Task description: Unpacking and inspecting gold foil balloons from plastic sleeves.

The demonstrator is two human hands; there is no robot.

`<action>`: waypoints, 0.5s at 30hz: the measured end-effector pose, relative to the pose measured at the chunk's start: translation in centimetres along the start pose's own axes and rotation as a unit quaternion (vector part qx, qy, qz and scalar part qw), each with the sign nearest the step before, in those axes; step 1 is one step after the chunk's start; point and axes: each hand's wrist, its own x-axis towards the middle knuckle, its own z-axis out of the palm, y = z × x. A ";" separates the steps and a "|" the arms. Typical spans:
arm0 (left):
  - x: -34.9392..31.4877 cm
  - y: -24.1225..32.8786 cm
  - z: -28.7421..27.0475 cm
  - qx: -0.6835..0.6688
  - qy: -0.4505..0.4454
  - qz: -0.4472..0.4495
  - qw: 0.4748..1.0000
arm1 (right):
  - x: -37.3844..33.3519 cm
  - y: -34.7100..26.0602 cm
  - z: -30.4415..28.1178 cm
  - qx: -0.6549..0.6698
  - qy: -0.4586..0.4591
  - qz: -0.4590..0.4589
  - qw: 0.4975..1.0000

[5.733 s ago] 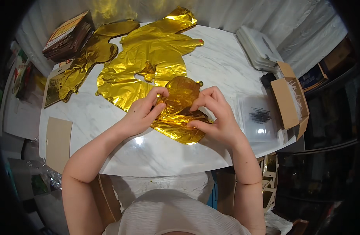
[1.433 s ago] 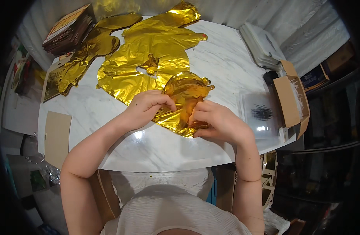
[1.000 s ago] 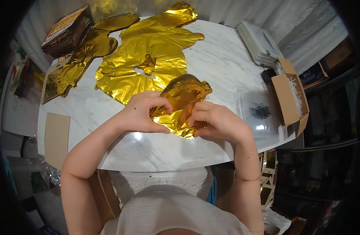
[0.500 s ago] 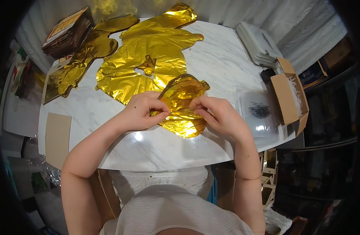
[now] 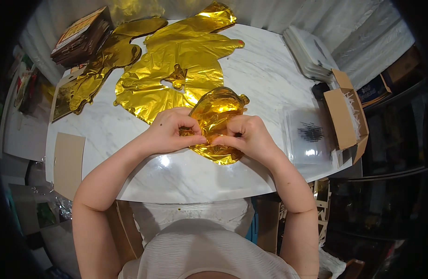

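A gold foil balloon (image 5: 221, 104), flat and partly folded, is gripped between my hands near the table's front. My left hand (image 5: 174, 132) pinches its left edge between thumb and bent fingers. My right hand (image 5: 246, 135) is closed on the foil at the right, its thumb pointing toward my left thumb. The two thumb tips are close together over the lower part of the foil. Just beyond lies a larger flat gold foil balloon (image 5: 172, 60) with a hole in its middle, where a small foil tab shows.
More gold foil pieces (image 5: 123, 56) lie at the far left, beside a stack of printed cards (image 5: 81, 39). A beige card (image 5: 68, 160) is at the left edge. To the right are clear bags with black sticks (image 5: 309, 132), an open cardboard box (image 5: 339, 118) and stacked clear packets (image 5: 309, 53).
My right hand has moved left across the foil, bringing its thumb close to the left one. The foil has bunched slightly between them. My left hand has hardly moved.
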 end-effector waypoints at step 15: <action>-0.1 0.1 -0.1 -0.023 -0.012 -0.007 1.000 | 0.1 -1.6 1.6 0.070 0.018 -0.027 0.997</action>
